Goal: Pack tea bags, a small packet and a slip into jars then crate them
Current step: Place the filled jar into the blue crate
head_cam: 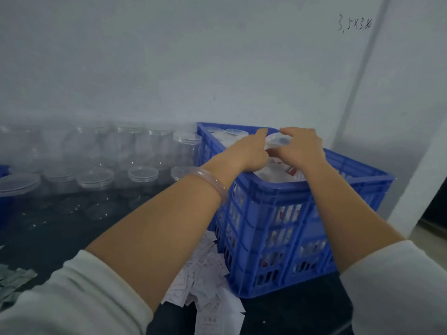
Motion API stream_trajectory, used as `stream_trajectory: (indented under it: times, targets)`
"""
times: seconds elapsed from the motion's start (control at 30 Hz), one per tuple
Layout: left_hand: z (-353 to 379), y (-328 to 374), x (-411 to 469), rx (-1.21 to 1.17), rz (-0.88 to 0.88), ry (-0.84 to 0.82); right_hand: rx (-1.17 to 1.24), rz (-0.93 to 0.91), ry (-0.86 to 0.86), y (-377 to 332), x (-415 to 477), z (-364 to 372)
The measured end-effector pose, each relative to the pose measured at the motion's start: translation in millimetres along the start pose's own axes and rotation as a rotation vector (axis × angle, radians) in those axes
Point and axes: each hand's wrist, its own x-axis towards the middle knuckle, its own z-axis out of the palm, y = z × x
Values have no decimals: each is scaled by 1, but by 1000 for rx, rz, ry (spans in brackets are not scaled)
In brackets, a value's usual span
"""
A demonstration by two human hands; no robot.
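A clear lidded jar sits at the top of the blue slatted crate, with red and white contents showing below its lid. My left hand grips the jar from the left, and my right hand grips it from the right, fingers curled over the lid. More lidded jars stand inside the crate behind it. A heap of white paper slips lies on the dark table at the crate's near left corner. Small greenish packets lie at the far left edge.
Rows of clear jars with lids stand on the dark table to the left of the crate, against the white wall. A blue object shows at the left edge. A doorway opening lies to the right.
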Motion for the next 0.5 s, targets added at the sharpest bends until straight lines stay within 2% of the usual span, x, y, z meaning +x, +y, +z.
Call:
stream_trajectory:
  times: [0.23,0.4,0.5]
  targets:
    - [4,10,14,242,12,-136,36,126,-369,9,9,3]
    - [8,10,19,303,-5,-151,132,151,-490,3,6,3]
    - [8,11,17,317,-3,-150,155,122,-495,8,5,7]
